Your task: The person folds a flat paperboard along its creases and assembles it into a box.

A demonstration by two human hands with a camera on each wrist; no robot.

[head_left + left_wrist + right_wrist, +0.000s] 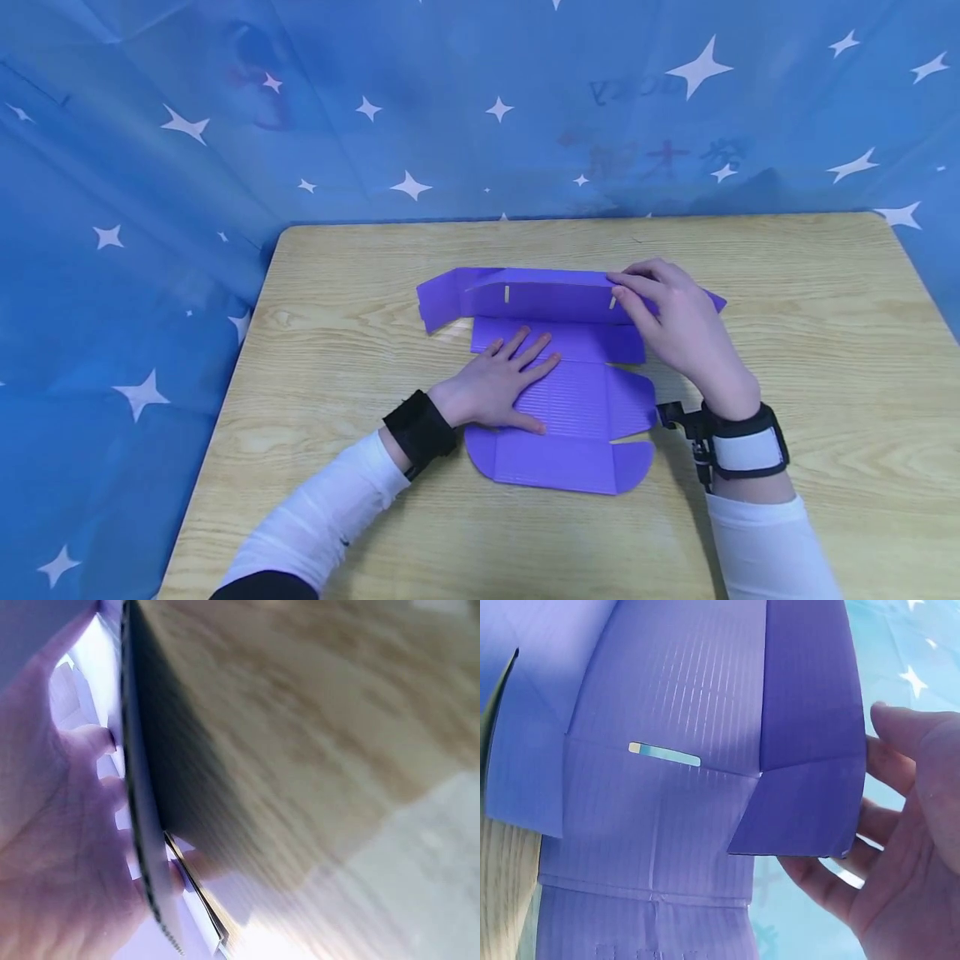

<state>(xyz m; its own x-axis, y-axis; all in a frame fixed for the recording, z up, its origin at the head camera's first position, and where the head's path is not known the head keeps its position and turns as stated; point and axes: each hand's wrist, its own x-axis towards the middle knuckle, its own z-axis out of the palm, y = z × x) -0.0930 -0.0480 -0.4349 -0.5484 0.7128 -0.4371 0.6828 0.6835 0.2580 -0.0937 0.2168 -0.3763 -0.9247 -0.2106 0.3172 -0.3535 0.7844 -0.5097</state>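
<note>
1. Purple cardboard (577, 400), creased into panels, is spread mid-table (840, 358), its 12 o'clock wall raised.
2. At the cardboard's 9 o'clock side, a panel is pressed by the left hand (491, 387), laid flat with its fingers spread toward 2 o'clock.
3. At 2 o'clock, the raised wall's top edge is pinched by the right hand (678, 325), its thumb set against the near face.
4. Two slots (507, 293) are cut in that wall, one just beside the right thumb.
5. An angled wing (440, 300) is seen at 10 o'clock; rounded tabs (634, 465) are shown toward 5 and 8 o'clock.
6. Beyond the table's 12 o'clock edge, a starry blue curtain (450, 150) is hung.
</note>
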